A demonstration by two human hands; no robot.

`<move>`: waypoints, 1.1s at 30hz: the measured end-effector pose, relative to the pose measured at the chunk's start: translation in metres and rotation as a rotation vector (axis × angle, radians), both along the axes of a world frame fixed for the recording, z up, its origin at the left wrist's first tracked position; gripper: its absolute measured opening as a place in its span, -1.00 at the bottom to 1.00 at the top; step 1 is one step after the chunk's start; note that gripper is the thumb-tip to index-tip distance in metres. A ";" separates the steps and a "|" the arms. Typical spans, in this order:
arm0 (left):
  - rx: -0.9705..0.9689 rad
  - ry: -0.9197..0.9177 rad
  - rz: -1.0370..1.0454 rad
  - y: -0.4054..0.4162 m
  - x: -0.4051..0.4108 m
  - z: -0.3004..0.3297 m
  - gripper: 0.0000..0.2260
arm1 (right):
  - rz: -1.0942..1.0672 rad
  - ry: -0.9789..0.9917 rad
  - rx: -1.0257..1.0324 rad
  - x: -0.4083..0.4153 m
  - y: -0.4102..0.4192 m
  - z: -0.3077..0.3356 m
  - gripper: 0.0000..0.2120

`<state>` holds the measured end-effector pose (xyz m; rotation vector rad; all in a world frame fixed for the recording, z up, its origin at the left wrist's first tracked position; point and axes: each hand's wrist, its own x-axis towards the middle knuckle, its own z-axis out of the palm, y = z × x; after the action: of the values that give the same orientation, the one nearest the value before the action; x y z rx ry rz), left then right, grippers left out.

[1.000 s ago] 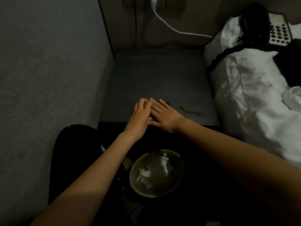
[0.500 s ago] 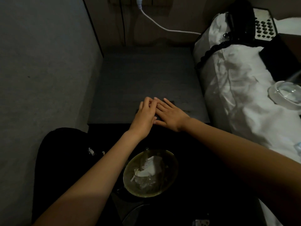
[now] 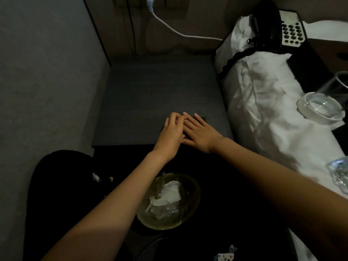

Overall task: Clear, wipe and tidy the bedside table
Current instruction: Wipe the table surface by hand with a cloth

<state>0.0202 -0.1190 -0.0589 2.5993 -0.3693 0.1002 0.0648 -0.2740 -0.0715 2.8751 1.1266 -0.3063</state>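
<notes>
The dark bedside table (image 3: 154, 87) stands between the grey wall and the bed, its top bare apart from my hands. Both hands lie flat side by side near its front edge, pressing on a dark cloth (image 3: 202, 117) that barely shows beyond the fingertips. My left hand (image 3: 170, 135) has its fingers slightly bent over the cloth. My right hand (image 3: 200, 133) lies with straight fingers, its index finger touching the left hand. Below the table's front edge sits a round bin (image 3: 190, 215) holding crumpled white tissue (image 3: 168, 193) and clear plastic.
On the white bed (image 3: 273, 117) to the right lie a black telephone (image 3: 278, 25) with a coiled cord, a dark flat item (image 3: 310, 66), a glass (image 3: 323, 104) and a clear plastic bottle (image 3: 339, 174). A white cable (image 3: 169, 27) runs along the wooden back wall.
Both hands have slid a little away from the front edge, still pressed together on the cloth. The camera has turned right, showing more of the bed and the glass.
</notes>
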 end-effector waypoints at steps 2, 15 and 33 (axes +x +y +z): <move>-0.001 -0.006 -0.002 0.000 -0.001 0.000 -0.47 | -0.044 -0.022 -0.022 -0.010 0.004 0.006 -0.34; 0.114 -0.027 -0.016 -0.011 -0.015 -0.006 -0.61 | -0.655 0.181 0.020 -0.088 0.054 0.023 -0.18; 0.268 -0.015 -0.057 -0.048 -0.013 0.000 -0.67 | -0.646 0.240 0.036 -0.078 0.011 0.032 -0.28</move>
<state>0.0076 -0.1670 -0.0593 2.8497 -0.4911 0.0531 -0.0130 -0.2631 -0.0398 3.2134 0.1726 -0.6645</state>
